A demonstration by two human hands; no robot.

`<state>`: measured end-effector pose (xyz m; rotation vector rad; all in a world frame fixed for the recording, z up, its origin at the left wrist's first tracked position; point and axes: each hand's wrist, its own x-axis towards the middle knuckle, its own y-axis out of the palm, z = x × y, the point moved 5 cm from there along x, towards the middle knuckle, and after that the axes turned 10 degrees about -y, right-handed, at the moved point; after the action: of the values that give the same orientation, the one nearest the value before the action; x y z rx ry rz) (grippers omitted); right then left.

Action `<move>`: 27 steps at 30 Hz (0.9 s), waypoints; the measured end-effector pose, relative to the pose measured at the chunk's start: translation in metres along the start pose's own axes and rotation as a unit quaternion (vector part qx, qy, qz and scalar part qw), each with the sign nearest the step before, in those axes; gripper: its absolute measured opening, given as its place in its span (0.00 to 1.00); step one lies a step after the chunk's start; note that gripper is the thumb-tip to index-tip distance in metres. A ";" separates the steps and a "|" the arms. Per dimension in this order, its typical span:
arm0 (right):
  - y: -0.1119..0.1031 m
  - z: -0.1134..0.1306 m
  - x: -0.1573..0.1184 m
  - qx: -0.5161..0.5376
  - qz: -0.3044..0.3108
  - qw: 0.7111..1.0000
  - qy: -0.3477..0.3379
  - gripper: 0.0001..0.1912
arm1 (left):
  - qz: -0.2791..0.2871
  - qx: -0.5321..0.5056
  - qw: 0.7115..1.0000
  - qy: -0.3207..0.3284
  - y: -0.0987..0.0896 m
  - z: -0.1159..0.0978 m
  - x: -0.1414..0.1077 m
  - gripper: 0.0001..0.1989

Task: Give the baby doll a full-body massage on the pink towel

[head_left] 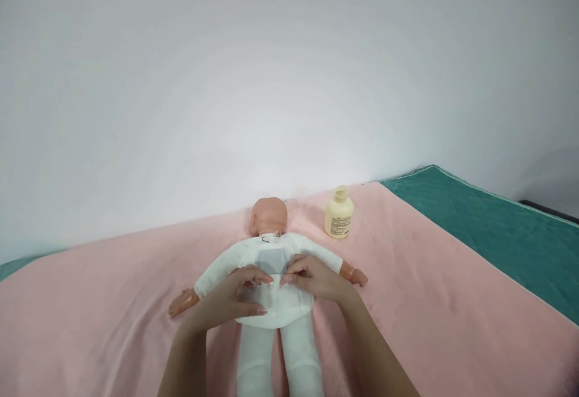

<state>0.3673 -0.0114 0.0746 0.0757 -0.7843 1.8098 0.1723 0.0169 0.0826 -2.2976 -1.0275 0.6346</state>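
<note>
A baby doll [275, 318] with a white cloth body lies on its front, its bare head away from me and its arms spread. My left hand [239, 294] rests on the left side of the doll's back, fingers curved and thumb apart from them. On the right side, my right hand [312, 273] touches the back with bent fingers, the thumb pointing inward. The fingertips of both hands come close together near the middle. A grey patch [272, 260] shows on the upper back, just beyond my hands. The doll's face is hidden.
A pale yellow pump bottle [339, 215] stands beyond the doll's right-hand arm. A pink sheet [407, 300] with soft folds lies under everything. Green bedding [479, 222] shows at the right, and a plain pale wall [271, 83] rises behind.
</note>
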 end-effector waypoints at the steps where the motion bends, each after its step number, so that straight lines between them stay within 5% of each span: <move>1: 0.001 -0.003 0.000 -0.007 -0.001 1.000 0.009 0.13 | 0.003 0.002 1.000 -0.004 0.001 0.000 0.001 0.19; 20: 0.008 -0.024 0.006 0.024 -0.012 0.998 0.063 0.11 | 0.010 -0.039 0.998 -0.045 0.006 0.007 0.010 0.21; 23: 0.008 -0.023 0.006 0.018 -0.010 0.998 0.061 0.11 | -0.039 -0.083 0.996 -0.013 0.004 0.012 0.017 0.17; 27: 0.003 -0.018 0.010 -0.014 -0.059 0.998 0.035 0.13 | -0.178 -0.157 0.971 0.017 -0.004 0.021 0.027 0.13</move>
<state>0.3666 0.0065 0.0631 0.0394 -0.7398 1.6806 0.1731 0.0460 0.0644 -2.2833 -1.5700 0.3018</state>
